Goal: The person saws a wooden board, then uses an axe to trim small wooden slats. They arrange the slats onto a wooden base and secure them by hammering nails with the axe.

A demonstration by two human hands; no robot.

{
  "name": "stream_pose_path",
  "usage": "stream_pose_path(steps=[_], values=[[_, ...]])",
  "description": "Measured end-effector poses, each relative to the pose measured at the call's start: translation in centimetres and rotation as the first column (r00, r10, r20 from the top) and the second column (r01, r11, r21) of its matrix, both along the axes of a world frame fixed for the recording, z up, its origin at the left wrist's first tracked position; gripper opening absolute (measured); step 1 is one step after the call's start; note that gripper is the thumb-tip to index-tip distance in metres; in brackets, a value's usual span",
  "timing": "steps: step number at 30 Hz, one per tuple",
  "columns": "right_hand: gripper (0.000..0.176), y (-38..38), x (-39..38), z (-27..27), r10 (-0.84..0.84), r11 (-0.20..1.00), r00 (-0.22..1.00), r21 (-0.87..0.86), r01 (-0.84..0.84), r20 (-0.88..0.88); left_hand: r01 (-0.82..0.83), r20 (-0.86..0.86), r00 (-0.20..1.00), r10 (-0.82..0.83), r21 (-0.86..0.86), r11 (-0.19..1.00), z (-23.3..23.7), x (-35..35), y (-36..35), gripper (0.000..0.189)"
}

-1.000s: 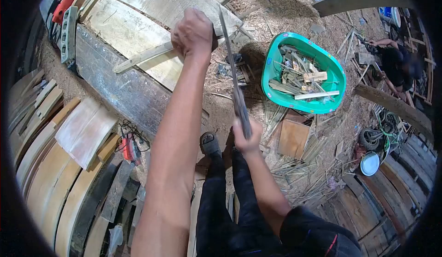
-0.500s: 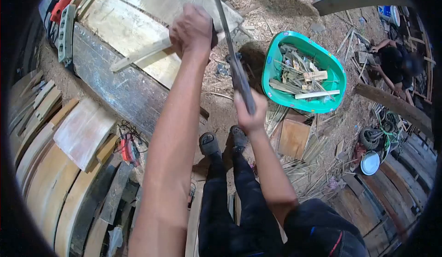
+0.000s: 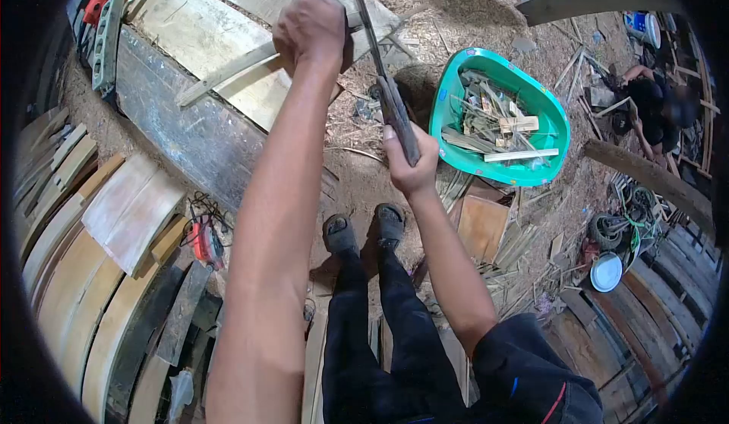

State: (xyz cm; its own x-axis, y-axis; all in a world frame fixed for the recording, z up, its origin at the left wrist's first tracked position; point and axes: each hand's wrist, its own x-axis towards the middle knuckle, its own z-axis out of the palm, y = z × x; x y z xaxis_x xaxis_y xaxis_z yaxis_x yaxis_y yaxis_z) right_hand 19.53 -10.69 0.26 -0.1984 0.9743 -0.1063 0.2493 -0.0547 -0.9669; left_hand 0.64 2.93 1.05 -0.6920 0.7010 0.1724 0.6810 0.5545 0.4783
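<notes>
— What is held at the upper left?
— A wooden slat, laid across planks, is clamped in the left hand.
— And rightwards?
— A long knife is clenched in the right hand, near the green basin.

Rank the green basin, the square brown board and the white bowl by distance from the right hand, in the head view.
1. Green basin, just right of the right hand.
2. Square brown board, lower right.
3. White bowl, far right.
</notes>
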Motion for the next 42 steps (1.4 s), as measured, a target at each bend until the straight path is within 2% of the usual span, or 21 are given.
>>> stream_pose_path(steps=[2,5,6,9,10,13,14,15,16,19,20,23,24,27,29,32,35,36,37,39,42], values=[[0.022,0.3,0.4,0.9,-0.030,0.998,0.999,0.050,0.032,-0.033,0.017,-0.051,0.999,-0.015,0.032,0.999,0.9,0.3,0.3,0.032],[0.028,0.0,0.9,2.1,-0.075,0.997,0.994,0.027,0.077,-0.085,0.088,0.095,0.991,-0.090,0.023,0.996,2.0,2.0,1.0,0.032],[0.030,-0.2,1.2,1.9,-0.088,0.996,0.990,0.010,0.089,-0.112,0.139,0.099,0.986,-0.134,-0.052,0.989,2.0,2.3,1.6,0.032],[0.035,0.1,2.0,0.9,-0.050,0.999,0.990,0.004,0.051,-0.130,0.121,-0.097,0.989,-0.115,0.069,0.990,1.1,2.2,2.0,0.032],[0.035,0.2,2.0,0.8,-0.027,1.000,0.989,-0.002,0.027,-0.145,0.187,0.035,0.982,-0.185,-0.055,0.981,2.1,1.8,1.6,0.042],[0.032,0.4,1.3,1.5,-0.026,1.000,0.980,-0.016,0.023,-0.199,0.046,-0.056,0.998,-0.037,0.167,0.985,-0.4,1.8,2.8,0.057],[0.032,0.4,0.9,1.7,-0.059,0.998,0.972,-0.030,0.053,-0.229,0.003,0.013,1.000,-0.005,0.168,0.986,-1.1,1.5,3.5,0.066],[0.031,0.5,0.8,2.0,-0.092,0.996,0.962,-0.043,0.083,-0.256,-0.014,-0.023,1.000,0.018,0.156,0.988,-1.6,1.5,3.7,0.065],[0.029,0.6,0.7,2.7,-0.134,0.986,0.942,-0.140,0.095,-0.309,-0.031,-0.059,0.997,0.040,0.147,0.989,-2.1,1.5,4.0,0.064],[0.026,0.0,1.7,2.3,-0.075,0.989,0.979,-0.138,0.049,-0.191,-0.068,-0.101,0.992,0.077,0.093,0.993,-2.2,1.9,4.3,0.061],[0.025,-0.7,2.0,2.7,-0.046,0.999,0.996,0.006,0.047,-0.080,-0.068,-0.088,0.993,0.074,0.067,0.995,-2.0,1.9,3.9,0.060],[0.027,-4.1,3.0,1.7,-0.033,0.994,0.999,0.102,0.031,0.013,-0.075,-0.122,0.989,0.081,0.059,0.996,-1.4,1.4,4.6,0.059],[0.031,-3.1,2.4,2.3,-0.058,0.992,0.998,0.111,0.059,-0.018,-0.067,-0.128,0.989,0.075,0.066,0.996,-1.5,1.5,4.7,0.059],[0.035,2.1,0.7,2.1,-0.136,0.983,0.971,-0.147,0.108,-0.197,-0.043,-0.126,0.991,0.048,0.044,0.998,-1.7,1.5,4.0,0.059],[0.037,1.0,0.4,2.3,-0.094,0.996,0.993,-0.009,0.093,-0.077,-0.032,-0.121,0.992,0.037,0.045,0.998,-1.4,1.7,4.1,0.059],[0.036,-5.0,3.3,0.9,-0.086,0.985,0.996,0.146,0.088,-0.019,-0.036,-0.114,0.993,0.035,-0.006,0.999,-0.9,1.7,4.0,0.057],[0.035,-0.1,1.4,2.3,-0.116,0.989,0.989,0.085,0.124,-0.094,-0.041,-0.110,0.993,0.041,0.004,0.999,-1.9,1.7,4.2,0.056],[0.034,2.1,0.3,1.9,-0.110,0.994,0.989,-0.028,0.108,-0.098,-0.045,-0.093,0.995,0.045,0.000,0.999,-1.2,1.6,4.4,0.055],[0.033,2.2,-0.1,1.3,-0.111,0.993,0.992,-0.056,0.109,-0.052,-0.045,-0.070,0.997,0.045,-0.008,0.999,-1.1,1.6,4.4,0.055],[0.033,2.0,0.0,1.7,-0.141,0.988,0.985,-0.071,0.135,-0.102,-0.048,-0.081,0.995,0.052,0.046,0.998,-1.3,1.5,4.4,0.054],[0.032,-1.0,1.2,3.2,-0.138,0.984,0.990,0.107,0.142,-0.038,-0.039,-0.074,0.996,0.042,0.048,0.998,-0.8,1.8,4.6,0.055]])
